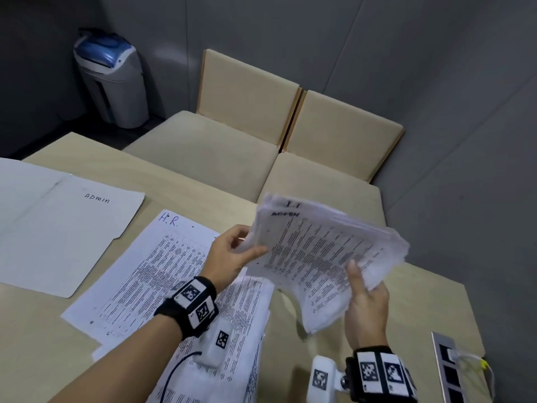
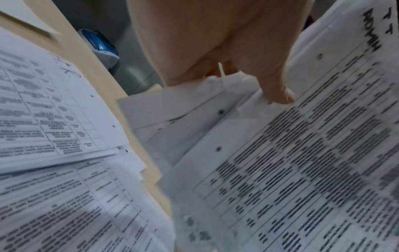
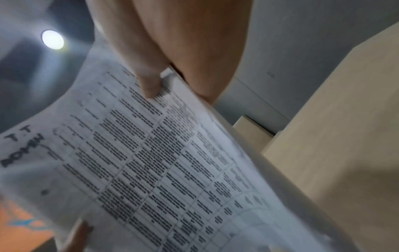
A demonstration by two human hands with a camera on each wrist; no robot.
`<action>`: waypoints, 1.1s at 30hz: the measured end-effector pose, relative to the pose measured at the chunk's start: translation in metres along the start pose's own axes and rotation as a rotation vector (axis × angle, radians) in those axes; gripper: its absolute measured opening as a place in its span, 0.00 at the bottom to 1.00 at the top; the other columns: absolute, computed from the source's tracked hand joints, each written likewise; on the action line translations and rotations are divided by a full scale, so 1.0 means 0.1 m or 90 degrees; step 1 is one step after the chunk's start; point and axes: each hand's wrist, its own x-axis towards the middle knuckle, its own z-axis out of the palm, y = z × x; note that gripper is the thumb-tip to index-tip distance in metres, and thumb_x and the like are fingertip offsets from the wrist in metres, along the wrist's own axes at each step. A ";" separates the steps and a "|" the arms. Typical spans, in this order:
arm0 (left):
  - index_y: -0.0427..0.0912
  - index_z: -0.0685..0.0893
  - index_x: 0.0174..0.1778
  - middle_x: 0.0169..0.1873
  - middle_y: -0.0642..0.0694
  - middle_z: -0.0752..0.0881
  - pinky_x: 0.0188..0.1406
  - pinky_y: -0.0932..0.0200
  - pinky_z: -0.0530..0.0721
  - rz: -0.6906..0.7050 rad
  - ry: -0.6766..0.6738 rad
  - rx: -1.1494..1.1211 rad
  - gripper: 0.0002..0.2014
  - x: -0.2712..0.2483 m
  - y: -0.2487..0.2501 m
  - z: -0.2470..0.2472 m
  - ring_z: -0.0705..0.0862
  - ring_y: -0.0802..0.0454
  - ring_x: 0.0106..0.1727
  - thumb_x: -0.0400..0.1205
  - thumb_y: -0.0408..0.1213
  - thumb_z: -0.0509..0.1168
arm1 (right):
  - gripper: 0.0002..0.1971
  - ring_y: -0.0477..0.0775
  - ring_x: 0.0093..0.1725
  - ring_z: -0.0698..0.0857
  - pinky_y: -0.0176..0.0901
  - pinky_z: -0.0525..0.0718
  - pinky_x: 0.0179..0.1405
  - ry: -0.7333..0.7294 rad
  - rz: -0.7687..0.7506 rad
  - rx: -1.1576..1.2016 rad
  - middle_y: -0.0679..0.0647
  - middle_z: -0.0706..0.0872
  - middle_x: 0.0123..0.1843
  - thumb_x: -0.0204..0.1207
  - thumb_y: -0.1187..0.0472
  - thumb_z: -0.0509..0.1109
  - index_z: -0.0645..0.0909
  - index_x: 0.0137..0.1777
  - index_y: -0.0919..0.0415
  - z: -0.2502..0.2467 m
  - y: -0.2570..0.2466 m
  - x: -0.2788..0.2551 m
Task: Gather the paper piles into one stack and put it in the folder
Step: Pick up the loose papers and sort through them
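1. Both forearms reach forward over the bench point(image 1: 186, 181). The left hand point(image 1: 229, 254) and right hand point(image 1: 366, 303) hold a stack of papers point(image 1: 322, 254) in the air, tilted, above the bench's right part.
2. The left hand takes the stack's left edge; the right hand takes its near right edge, thumb on top.
3. The head view alone shows the open folder point(image 1: 58, 228) marked "ADMIN" lying flat at the left, and a pile of papers point(image 1: 162, 274) marked "H.R." lying beside it under the left forearm.
4. The left wrist view shows the thumb point(image 2: 278, 92) pressed on the top sheet; the right wrist view shows fingers beneath the stack.
5. Grip state: each hand pinches the stack, thumb above, fingers below.
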 end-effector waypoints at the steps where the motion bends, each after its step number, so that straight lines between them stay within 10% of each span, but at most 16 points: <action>1: 0.45 0.86 0.54 0.51 0.42 0.91 0.56 0.36 0.89 0.011 0.007 0.024 0.25 0.02 -0.03 -0.03 0.89 0.36 0.53 0.66 0.53 0.82 | 0.08 0.47 0.47 0.95 0.40 0.93 0.42 -0.007 -0.002 0.028 0.47 0.96 0.47 0.82 0.64 0.70 0.85 0.59 0.55 -0.01 0.00 0.00; 5: 0.47 0.74 0.63 0.56 0.51 0.86 0.58 0.43 0.88 -0.063 -0.060 0.166 0.43 -0.01 -0.13 -0.03 0.88 0.49 0.57 0.58 0.67 0.79 | 0.13 0.48 0.50 0.94 0.39 0.92 0.40 -0.045 0.047 0.011 0.48 0.96 0.47 0.79 0.71 0.72 0.85 0.59 0.56 0.03 0.12 -0.08; 10: 0.45 0.72 0.62 0.56 0.48 0.86 0.51 0.43 0.92 -0.094 -0.076 0.155 0.42 -0.04 -0.15 0.03 0.90 0.49 0.53 0.59 0.63 0.80 | 0.09 0.45 0.36 0.94 0.33 0.87 0.26 -0.065 0.107 0.035 0.59 0.91 0.51 0.81 0.72 0.70 0.83 0.60 0.66 0.15 0.13 -0.14; 13: 0.42 0.73 0.62 0.54 0.46 0.87 0.44 0.55 0.93 -0.068 -0.008 0.056 0.39 0.00 -0.05 0.04 0.90 0.53 0.51 0.61 0.47 0.86 | 0.14 0.53 0.45 0.95 0.40 0.91 0.36 -0.078 0.081 0.076 0.65 0.94 0.54 0.79 0.68 0.71 0.83 0.64 0.68 0.07 0.04 -0.12; 16: 0.45 0.74 0.60 0.52 0.46 0.88 0.47 0.52 0.93 -0.044 0.031 0.027 0.44 0.02 -0.01 -0.02 0.91 0.52 0.50 0.53 0.52 0.88 | 0.20 0.64 0.55 0.93 0.50 0.92 0.43 -0.071 0.071 0.102 0.65 0.92 0.60 0.75 0.65 0.72 0.83 0.67 0.68 -0.02 0.05 -0.10; 22: 0.46 0.77 0.59 0.52 0.50 0.89 0.44 0.57 0.93 -0.048 0.014 0.058 0.39 -0.10 -0.11 0.04 0.92 0.54 0.51 0.57 0.56 0.84 | 0.12 0.55 0.40 0.96 0.41 0.90 0.29 -0.115 0.113 0.040 0.55 0.96 0.41 0.79 0.77 0.69 0.85 0.57 0.65 0.09 0.14 -0.23; 27: 0.43 0.72 0.64 0.58 0.44 0.86 0.50 0.54 0.92 0.007 0.053 -0.086 0.40 -0.09 0.06 0.01 0.91 0.51 0.54 0.60 0.43 0.86 | 0.13 0.63 0.58 0.92 0.63 0.87 0.59 -0.052 0.045 -0.003 0.57 0.95 0.55 0.71 0.61 0.80 0.90 0.56 0.54 0.04 0.20 -0.12; 33: 0.48 0.78 0.58 0.48 0.50 0.89 0.42 0.57 0.89 0.003 -0.019 0.073 0.15 -0.11 -0.09 -0.21 0.90 0.58 0.44 0.83 0.54 0.64 | 0.16 0.60 0.65 0.90 0.60 0.88 0.61 -0.007 0.065 0.162 0.56 0.91 0.65 0.82 0.66 0.69 0.84 0.68 0.55 -0.08 0.12 -0.04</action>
